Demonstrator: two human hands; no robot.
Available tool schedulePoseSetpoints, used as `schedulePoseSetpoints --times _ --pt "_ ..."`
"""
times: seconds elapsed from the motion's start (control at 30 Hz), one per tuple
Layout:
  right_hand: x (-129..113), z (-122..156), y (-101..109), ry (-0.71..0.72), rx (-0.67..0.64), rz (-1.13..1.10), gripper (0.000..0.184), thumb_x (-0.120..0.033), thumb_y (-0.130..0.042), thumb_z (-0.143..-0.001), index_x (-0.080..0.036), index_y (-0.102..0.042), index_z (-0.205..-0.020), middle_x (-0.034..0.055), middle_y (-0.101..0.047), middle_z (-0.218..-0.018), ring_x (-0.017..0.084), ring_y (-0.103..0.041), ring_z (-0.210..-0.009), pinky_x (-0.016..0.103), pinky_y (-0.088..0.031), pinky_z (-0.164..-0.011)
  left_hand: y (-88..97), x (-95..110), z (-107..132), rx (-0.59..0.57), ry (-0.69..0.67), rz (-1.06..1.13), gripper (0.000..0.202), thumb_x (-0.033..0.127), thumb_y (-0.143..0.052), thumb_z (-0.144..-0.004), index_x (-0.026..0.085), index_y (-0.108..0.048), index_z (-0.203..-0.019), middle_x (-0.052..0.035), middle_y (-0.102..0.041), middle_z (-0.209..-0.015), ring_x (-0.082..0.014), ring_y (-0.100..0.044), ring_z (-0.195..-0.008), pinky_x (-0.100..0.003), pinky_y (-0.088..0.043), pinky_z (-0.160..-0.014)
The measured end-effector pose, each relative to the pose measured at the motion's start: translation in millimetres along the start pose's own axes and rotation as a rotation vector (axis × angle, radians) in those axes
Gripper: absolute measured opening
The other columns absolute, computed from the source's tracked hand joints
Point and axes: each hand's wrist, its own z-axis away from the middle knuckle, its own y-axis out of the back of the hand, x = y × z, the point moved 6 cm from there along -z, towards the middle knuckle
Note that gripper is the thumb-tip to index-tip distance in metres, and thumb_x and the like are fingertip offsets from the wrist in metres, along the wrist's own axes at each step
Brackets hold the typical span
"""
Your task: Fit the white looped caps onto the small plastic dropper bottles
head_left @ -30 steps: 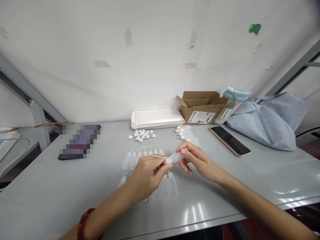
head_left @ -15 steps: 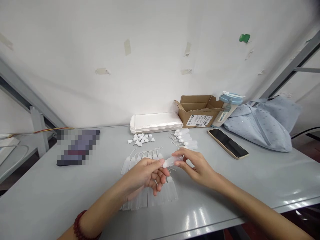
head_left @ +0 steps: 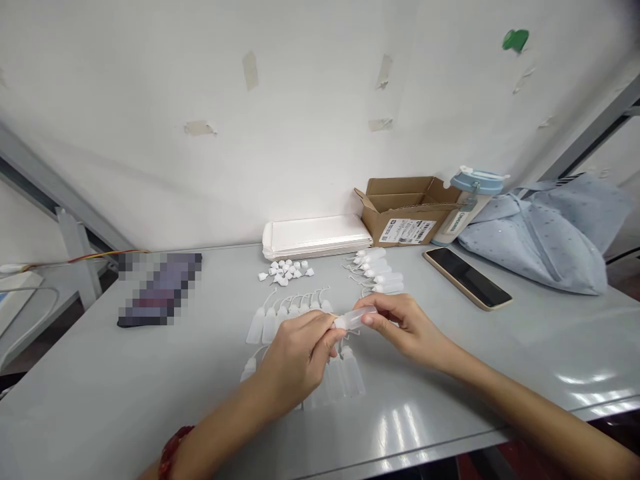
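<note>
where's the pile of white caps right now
In the head view, the white caps lie left of centre, between the flat white stack behind and a row of small bottles in front.

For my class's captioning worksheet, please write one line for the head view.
Left hand and right hand hold a small translucent bottle above a grey table, loose white caps beyond.

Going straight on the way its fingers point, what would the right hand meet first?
Likely the left hand, which holds the other end of the small bottle in the right hand; depth is unclear from this single view.
</note>
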Motion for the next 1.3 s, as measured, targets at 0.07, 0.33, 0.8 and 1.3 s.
schedulePoseSetpoints --times 0.07,0.33,0.8,1.3 --pt "1 -1 0 -0.028 -0.007 -0.053 0.030 -0.039 -0.047 -0.091 -0.015 -0.064 -0.083 -0.0010 -0.054 -0.063 0.010 -0.044 -0.053 0.022 -0.033 -0.049 0.4 3 1 0.045 -0.103 -0.091 0.028 0.016 -0.037 -0.092 0.017 -0.052 -0.069 -0.0005 -0.051 -0.061 -0.0123 -0.046 -0.057 -0.025 -0.036 -0.054" --pt "3 0 -5 -0.028 -0.001 -0.097 0.028 -0.039 -0.047 -0.092 -0.016 -0.063 -0.091 0.0006 -0.056 -0.066 0.012 -0.048 -0.056 0.023 -0.038 -0.052 -4.7 -17 0 -0.134 0.428 0.282 0.037 0.042 -0.041 -0.092 0.019 -0.056 -0.068 -0.0009 -0.061 -0.065 -0.0136 -0.058 -0.060 -0.024 -0.044 -0.058" --pt "25 -13 0 0.027 0.115 0.101 0.038 -0.044 -0.038 -0.094 -0.014 -0.061 -0.096 0.0030 -0.062 -0.070 0.015 -0.057 -0.063 0.026 -0.044 -0.059 5.2 -38 -3 -0.096 0.554 0.203 0.038 0.047 -0.042 -0.087 0.018 -0.052 -0.064 0.0047 -0.045 -0.051 -0.0100 -0.040 -0.043 -0.022 -0.031 -0.044" --pt "68 -55 88 -0.034 0.471 0.408 0.027 -0.038 -0.046 -0.088 -0.018 -0.064 -0.095 0.0085 -0.067 -0.092 0.023 -0.060 -0.081 0.034 -0.046 -0.070 72.2 -101 -17 0.095 0.344 -0.497 0.033 0.028 -0.049 -0.079 0.016 -0.065 -0.106 -0.0083 -0.067 -0.104 -0.0239 -0.059 -0.097 -0.031 -0.046 -0.079"
